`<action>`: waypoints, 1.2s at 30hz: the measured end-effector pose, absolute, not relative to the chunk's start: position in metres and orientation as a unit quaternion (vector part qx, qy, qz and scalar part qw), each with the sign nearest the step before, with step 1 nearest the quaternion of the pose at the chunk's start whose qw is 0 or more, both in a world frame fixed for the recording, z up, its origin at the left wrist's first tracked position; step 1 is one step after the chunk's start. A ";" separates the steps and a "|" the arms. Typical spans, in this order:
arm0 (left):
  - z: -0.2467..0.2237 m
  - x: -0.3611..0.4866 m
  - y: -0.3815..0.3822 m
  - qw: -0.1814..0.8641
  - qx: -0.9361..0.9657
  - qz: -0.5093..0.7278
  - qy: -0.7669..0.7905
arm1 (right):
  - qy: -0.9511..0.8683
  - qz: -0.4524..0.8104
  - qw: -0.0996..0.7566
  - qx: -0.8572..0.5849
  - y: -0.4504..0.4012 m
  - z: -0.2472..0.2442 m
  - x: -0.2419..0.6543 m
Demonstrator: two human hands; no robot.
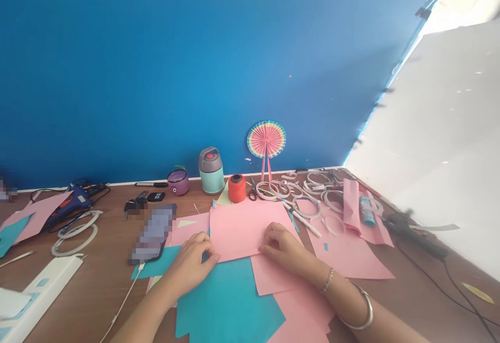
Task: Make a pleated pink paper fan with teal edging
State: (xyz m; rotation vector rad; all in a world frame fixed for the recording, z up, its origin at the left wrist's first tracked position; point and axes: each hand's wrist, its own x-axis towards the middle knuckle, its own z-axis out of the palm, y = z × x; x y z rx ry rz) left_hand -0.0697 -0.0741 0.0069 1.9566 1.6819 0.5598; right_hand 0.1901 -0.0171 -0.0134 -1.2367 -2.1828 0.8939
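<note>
A pink paper sheet point(238, 228) lies in front of me, over a larger teal paper sheet point(230, 301) and other pink sheets. My left hand point(193, 265) is closed, thumb and fingers pinching the sheet's near left corner. Closer to the sheet's right side, my right hand point(285, 246) has its fingers curled together on the near edge. A finished round paper fan point(266, 139), pink with yellow and teal rims, leans upright against the blue backing.
A phone point(152, 233) on a charging cable lies left of the papers, and a power strip point(42, 296) farther left. Behind stand a purple cup point(178, 182), a teal flask point(211, 171) and a red thread spool point(236, 188). Tape coils point(307, 207), scissors point(252, 193) and a glue gun point(416, 236) lie rightward.
</note>
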 end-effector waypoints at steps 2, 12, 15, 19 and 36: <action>0.005 -0.070 -0.072 0.251 0.710 0.206 0.625 | -0.797 0.318 0.241 -0.453 -0.016 -0.015 0.189; 0.004 -0.072 -0.070 0.254 0.710 0.208 0.623 | -0.781 0.320 0.239 -0.480 -0.014 -0.018 0.187; 0.007 -0.069 -0.073 0.250 0.728 0.225 0.597 | -0.774 0.315 0.238 -0.494 -0.015 -0.016 0.186; 0.009 -0.067 -0.075 0.261 0.749 0.222 0.568 | -0.770 0.318 0.238 -0.500 -0.016 -0.014 0.186; 0.008 -0.070 -0.078 0.275 0.755 0.193 0.563 | -0.778 0.338 0.229 -0.477 -0.019 -0.006 0.185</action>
